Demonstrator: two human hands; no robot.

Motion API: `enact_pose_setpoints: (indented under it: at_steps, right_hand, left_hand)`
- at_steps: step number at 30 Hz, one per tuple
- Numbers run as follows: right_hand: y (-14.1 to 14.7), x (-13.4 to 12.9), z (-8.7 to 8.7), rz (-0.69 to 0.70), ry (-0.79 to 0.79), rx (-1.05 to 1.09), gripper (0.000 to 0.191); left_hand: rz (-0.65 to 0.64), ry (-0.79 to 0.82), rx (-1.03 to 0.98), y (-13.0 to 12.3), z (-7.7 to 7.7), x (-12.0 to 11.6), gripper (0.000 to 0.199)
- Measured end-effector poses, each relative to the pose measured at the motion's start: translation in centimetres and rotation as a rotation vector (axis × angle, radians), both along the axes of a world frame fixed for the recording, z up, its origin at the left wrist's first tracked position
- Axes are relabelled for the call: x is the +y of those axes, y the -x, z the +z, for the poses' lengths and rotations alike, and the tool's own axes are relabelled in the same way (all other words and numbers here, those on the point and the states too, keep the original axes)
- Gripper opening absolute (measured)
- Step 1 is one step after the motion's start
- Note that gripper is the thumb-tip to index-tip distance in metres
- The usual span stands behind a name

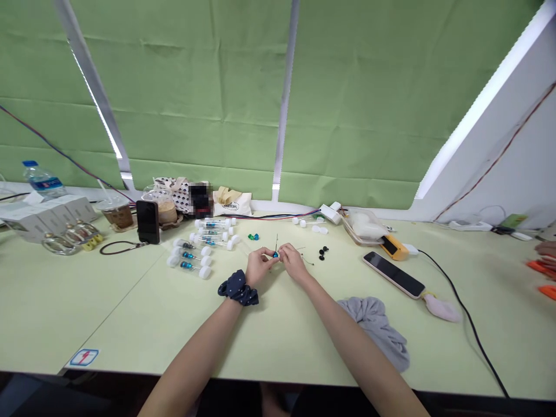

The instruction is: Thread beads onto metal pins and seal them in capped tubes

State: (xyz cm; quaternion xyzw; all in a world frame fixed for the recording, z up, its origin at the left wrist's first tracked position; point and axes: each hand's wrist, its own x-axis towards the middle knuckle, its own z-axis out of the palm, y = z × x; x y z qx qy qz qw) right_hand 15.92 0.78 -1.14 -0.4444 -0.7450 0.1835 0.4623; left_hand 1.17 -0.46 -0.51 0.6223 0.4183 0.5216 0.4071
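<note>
My left hand [259, 265], a navy dotted scrunchie [238, 288] round its wrist, pinches a small shiny blue piece [275, 255]. A thin dark wire [277, 238] stands up from it. My right hand [292, 262] is closed at the same spot, fingertips together; what they hold is too small to make out. Beyond my hands lie small green and blue pieces [253, 237]. Several black round pieces [322, 253] sit to the right. On the left are clear tubes with white caps [190, 265] and blue parts inside.
Around are a phone [394, 274], a grey cloth [377, 327], a plastic tray [364, 227], a yellow device [394, 248], a black cable [462, 308], an upright phone [148, 222], drink cups [116, 214], glass bottles [59, 244] and white boxes [47, 219]. Another person's hand [546, 249] shows far right.
</note>
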Motion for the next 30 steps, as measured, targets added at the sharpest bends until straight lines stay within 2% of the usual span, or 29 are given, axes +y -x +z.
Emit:
enact_pose_setpoints:
  at_steps: [5, 9, 17, 21, 25, 30]
  right_hand:
    - [-0.13, 0.20, -0.39, 0.045, 0.060, 0.048, 0.014]
    - [-0.21, 0.12, -0.27, 0.060, 0.041, 0.067, 0.009]
    - [-0.29, -0.31, 0.47, -0.045, -0.045, -0.001, 0.018]
    - [-0.44, -0.46, 0.45, -0.089, 0.046, -0.089, 0.023]
    - [-0.43, -0.59, 0.44, -0.129, 0.135, -0.083, 0.028]
    - [-0.76, -0.09, 0.25, -0.027, 0.175, 0.024, 0.025]
  left_hand:
    - [-0.006, 0.014, 0.012, 0.06, 0.21, -0.05, 0.031]
    - [0.004, 0.001, 0.023, 0.13, 0.06, 0.08, 0.031]
    - [0.006, 0.010, 0.009, 0.04, -0.04, 0.07, 0.030]
    - [0.017, -0.010, 0.041, 0.06, 0.25, -0.23, 0.027]
    - [0.044, -0.029, 0.076, 0.07, 0.27, -0.22, 0.026]
    - [0.057, -0.027, 0.093, 0.44, 0.27, 0.18, 0.025]
